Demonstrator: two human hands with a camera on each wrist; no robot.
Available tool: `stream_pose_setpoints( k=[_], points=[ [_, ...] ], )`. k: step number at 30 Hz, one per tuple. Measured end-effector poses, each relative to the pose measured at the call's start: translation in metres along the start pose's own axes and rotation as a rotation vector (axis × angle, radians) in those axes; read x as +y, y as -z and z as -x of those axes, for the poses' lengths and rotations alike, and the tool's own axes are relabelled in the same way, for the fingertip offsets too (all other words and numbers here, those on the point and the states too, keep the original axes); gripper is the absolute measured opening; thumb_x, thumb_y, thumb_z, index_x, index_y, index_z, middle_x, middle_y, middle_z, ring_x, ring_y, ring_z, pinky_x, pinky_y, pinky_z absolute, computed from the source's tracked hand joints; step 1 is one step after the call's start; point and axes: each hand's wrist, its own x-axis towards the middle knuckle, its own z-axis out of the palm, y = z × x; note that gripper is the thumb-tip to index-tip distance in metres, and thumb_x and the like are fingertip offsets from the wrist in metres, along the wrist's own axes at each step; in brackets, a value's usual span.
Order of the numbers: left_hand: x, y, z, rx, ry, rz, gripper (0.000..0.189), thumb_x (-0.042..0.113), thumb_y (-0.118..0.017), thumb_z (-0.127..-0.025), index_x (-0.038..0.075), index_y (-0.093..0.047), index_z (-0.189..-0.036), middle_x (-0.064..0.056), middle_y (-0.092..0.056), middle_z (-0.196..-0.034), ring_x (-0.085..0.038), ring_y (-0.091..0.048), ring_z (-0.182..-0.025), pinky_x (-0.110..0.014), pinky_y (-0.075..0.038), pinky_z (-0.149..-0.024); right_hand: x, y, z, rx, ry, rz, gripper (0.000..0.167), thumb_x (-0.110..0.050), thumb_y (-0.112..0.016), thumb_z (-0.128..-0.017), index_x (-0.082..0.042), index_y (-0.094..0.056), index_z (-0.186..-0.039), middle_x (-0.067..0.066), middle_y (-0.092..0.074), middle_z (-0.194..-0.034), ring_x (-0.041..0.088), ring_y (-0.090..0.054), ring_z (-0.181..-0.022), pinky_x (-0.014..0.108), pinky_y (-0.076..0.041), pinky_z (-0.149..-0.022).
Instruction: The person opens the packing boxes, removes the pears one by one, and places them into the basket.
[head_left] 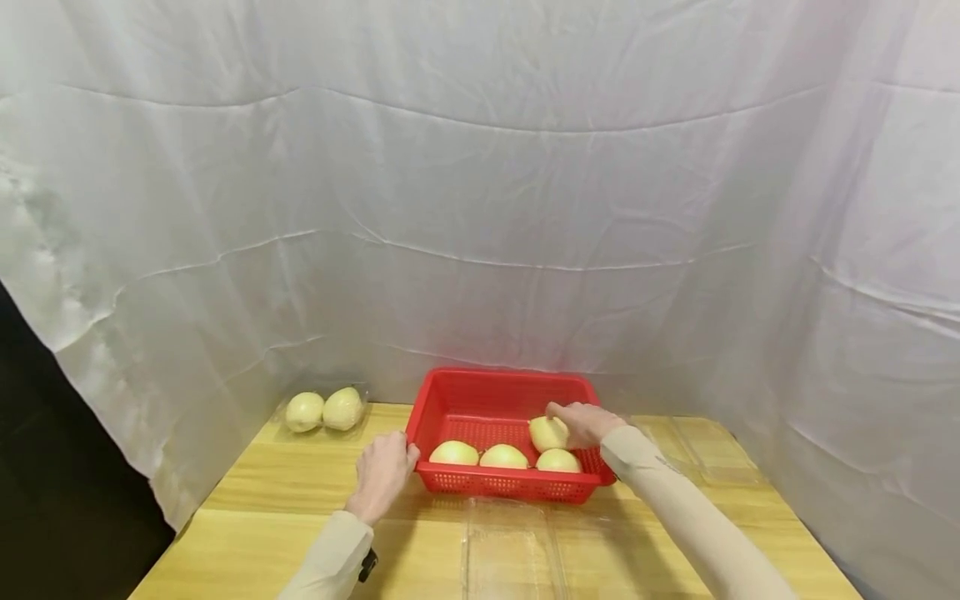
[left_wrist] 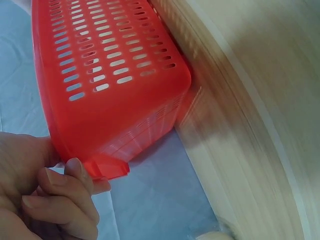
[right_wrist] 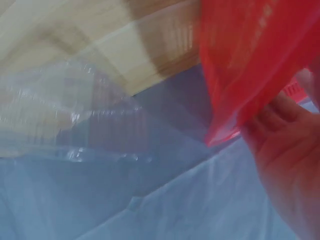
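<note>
A red plastic basket (head_left: 510, 383) stands on the wooden table with several pale yellow pears in it. Three of them, among them one pear (head_left: 454, 453) at the left, lie in a row along its near wall. My left hand (head_left: 384, 472) grips the rim at the left corner; in the left wrist view, thumb and fingers pinch the red rim (left_wrist: 55, 135). Reaching over the right side, my right hand (head_left: 588, 422) holds a pear (head_left: 546, 435) just behind that row. In the right wrist view the basket wall hides the fingertips and the pear.
Two pears (head_left: 342, 408) sit in a clear plastic container at the back left. Another clear container (head_left: 510, 550) lies in front of the basket, and a further clear tray (head_left: 708, 450) is at the back right. A pale curtain (head_left: 480, 208) hangs behind the table.
</note>
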Motion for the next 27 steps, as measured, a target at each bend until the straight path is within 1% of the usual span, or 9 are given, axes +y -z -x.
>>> stream_pose_setpoints(
  k=[3, 5, 9, 13, 20, 27],
  points=[
    [0.0, 0.0011, -0.0009, 0.002, 0.001, 0.008, 0.027, 0.012, -0.058, -0.084, 0.014, -0.049, -0.059, -0.002, -0.046, -0.055, -0.019, -0.046, -0.05, -0.03, -0.034, -0.043, -0.0024, -0.0007, -0.0007, -0.03, 0.025, 0.016, 0.048, -0.006, -0.071, -0.085, -0.018, -0.053, -0.128, 0.016, -0.064, -0.118, 0.034, -0.061, -0.108, 0.052, -0.048, -0.093],
    [-0.0001, 0.0015, -0.001, 0.001, 0.0, 0.008, 0.027, 0.012, -0.058, -0.084, 0.014, -0.05, -0.059, -0.002, -0.046, -0.055, -0.019, -0.046, -0.051, -0.03, -0.034, -0.043, -0.0038, -0.0007, -0.0015, -0.051, 0.029, 0.014, 0.048, -0.004, -0.067, -0.087, -0.019, -0.053, -0.131, 0.016, -0.062, -0.123, 0.035, -0.058, -0.114, 0.053, -0.047, -0.096],
    [-0.0005, 0.0017, -0.0008, -0.003, 0.004, 0.013, 0.026, 0.011, -0.058, -0.084, 0.014, -0.05, -0.059, -0.001, -0.045, -0.055, -0.018, -0.046, -0.05, -0.029, -0.033, -0.043, -0.005, 0.0013, -0.0034, -0.059, 0.023, 0.008, 0.048, 0.006, -0.06, -0.087, -0.019, -0.056, -0.127, 0.013, -0.061, -0.127, 0.033, -0.056, -0.117, 0.051, -0.046, -0.097],
    [-0.0009, 0.0021, -0.0006, -0.002, 0.004, 0.017, 0.027, 0.011, -0.058, -0.085, 0.014, -0.05, -0.06, -0.001, -0.045, -0.055, -0.017, -0.046, -0.05, -0.029, -0.033, -0.043, -0.0055, 0.0047, -0.0039, -0.054, 0.027, 0.003, 0.043, 0.01, -0.058, -0.085, -0.015, -0.06, -0.12, 0.012, -0.063, -0.123, 0.031, -0.058, -0.113, 0.05, -0.047, -0.095],
    [-0.0012, 0.0022, -0.0004, 0.013, -0.007, 0.011, 0.026, 0.011, -0.058, -0.085, 0.014, -0.05, -0.06, -0.001, -0.046, -0.055, -0.018, -0.046, -0.051, -0.029, -0.034, -0.044, -0.005, 0.0067, -0.0013, -0.016, 0.019, -0.029, 0.033, 0.007, -0.059, -0.086, -0.009, -0.065, -0.115, 0.011, -0.066, -0.114, 0.027, -0.06, -0.102, 0.047, -0.05, -0.089],
    [-0.0019, 0.0005, 0.0, 0.005, -0.004, 0.016, 0.027, 0.01, -0.058, -0.085, 0.014, -0.051, -0.06, -0.001, -0.045, -0.055, -0.017, -0.045, -0.051, -0.029, -0.034, -0.044, -0.0042, 0.0015, 0.0053, 0.032, 0.051, -0.039, 0.028, 0.005, -0.059, -0.086, -0.008, -0.067, -0.11, 0.012, -0.067, -0.113, 0.029, -0.063, -0.105, 0.046, -0.052, -0.088]
  ],
)
